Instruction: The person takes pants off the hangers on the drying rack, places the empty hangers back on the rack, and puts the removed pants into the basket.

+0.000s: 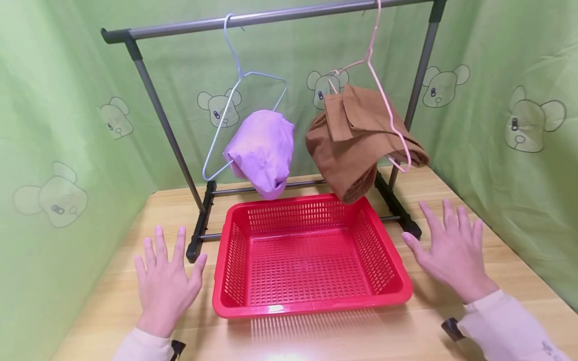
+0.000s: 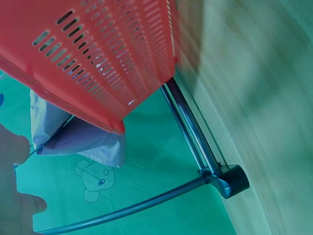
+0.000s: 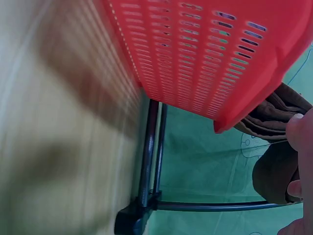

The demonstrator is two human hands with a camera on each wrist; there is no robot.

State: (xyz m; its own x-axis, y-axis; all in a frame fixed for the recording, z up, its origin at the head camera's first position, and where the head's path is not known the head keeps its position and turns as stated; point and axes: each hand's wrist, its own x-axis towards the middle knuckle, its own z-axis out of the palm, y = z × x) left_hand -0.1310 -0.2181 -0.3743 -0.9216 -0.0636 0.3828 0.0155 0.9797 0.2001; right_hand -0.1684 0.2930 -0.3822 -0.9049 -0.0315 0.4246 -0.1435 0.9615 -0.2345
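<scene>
Nearest, at the bottom corners of the frame, two pale sleeves (image 1: pixel 515 326) lead to the hands. The left grip (image 1: pixel 164 288), lower left, is spread wide, fingers straight toward the top of the frame, thumb angled toward the basket; it holds nothing. The right grip (image 1: pixel 451 255), lower right, is likewise fully spread with nothing in it, its fingers slanting toward the upper left. Neither touches the basket; contact with the bench (image 1: pixel 104 321) is hard to tell.

Between them, low in the centre, sits the red basket (image 1: pixel 311 307), its mouth facing up, its long axis running left to right across the frame.

Beyond it stands a dark metal rack (image 1: pixel 162 120). From its rail a blue hanger (image 1: pixel 241 75) carries a bunched purple cloth (image 1: pixel 264 148) at upper centre, whose tip points down, just beyond the basket's far rim. Right of that, a pink hanger (image 1: pixel 369 56) carries a folded brown garment (image 1: pixel 361 130), one end pointing down over the far right corner of the basket, another toward the right. A green curtain (image 1: pixel 496 45) with mouse-like faces hangs behind.
</scene>
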